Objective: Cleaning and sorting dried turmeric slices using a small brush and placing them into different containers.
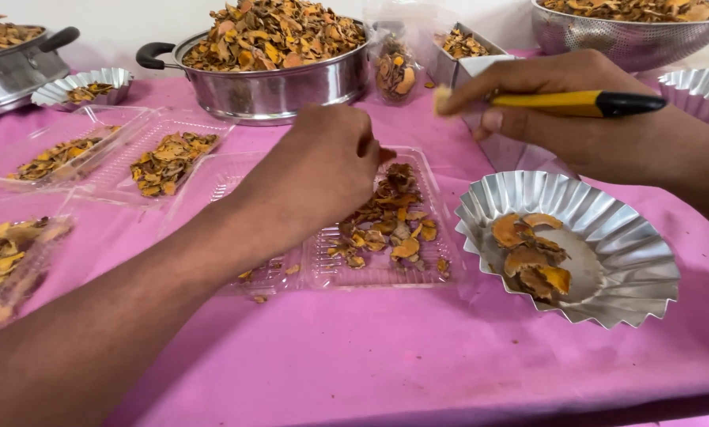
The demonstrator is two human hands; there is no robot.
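The left hand (327, 170) hovers over the clear plastic tray (370, 237) of dried orange slices (390, 221) at the desk's (370, 356) centre, fingers bunched together as if pinching a piece, though I cannot see one. At two o'clock the right hand (560, 111) has its fingers clamped on a yellow-and-black pen (580, 103). Slices could easily spill off the tray's shallow edge, or that busy right hand might knock the fluted foil dish (607, 237) at three o'clock.

Single head cam, worn by person, looks down & fwd across pink desk (386, 364). Close range: forearms enter from 7 and 3 o'clock. Far pans at 12 o'clock, cut off by top edge. No 2nd view, no overlap.
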